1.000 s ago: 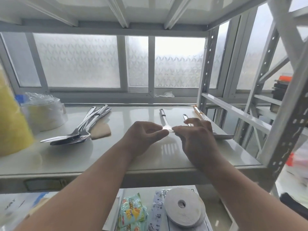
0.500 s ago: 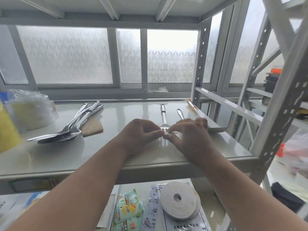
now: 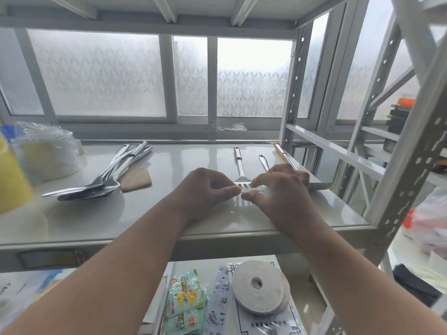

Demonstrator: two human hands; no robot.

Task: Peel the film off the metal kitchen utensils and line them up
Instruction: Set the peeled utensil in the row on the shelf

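Note:
A slotted metal spatula (image 3: pixel 239 166) lies on the white shelf (image 3: pixel 154 213), handle pointing away from me. My left hand (image 3: pixel 205 192) and my right hand (image 3: pixel 278 192) meet over its slotted head. Both pinch at its front edge, where a thin strip of clear film (image 3: pixel 251 189) shows between the fingertips. A second metal handle (image 3: pixel 264 162) lies just right of the spatula, its head hidden under my right hand. Further right lies a flat metal utensil with an orange-tipped handle (image 3: pixel 287 160). A pile of several metal utensils (image 3: pixel 101 180) lies at the left.
A beige flat piece (image 3: pixel 136 180) lies beside the pile. A plastic-wrapped stack (image 3: pixel 46 153) and a yellow object (image 3: pixel 12 175) stand at the far left. White rack posts (image 3: pixel 411 141) rise on the right. A tape roll (image 3: pixel 258 286) and snack packets (image 3: pixel 186 301) lie on the lower shelf.
My fingertips have closed in on the spatula's front edge and now pinch the film there. The camera has shifted slightly; the utensils have not moved.

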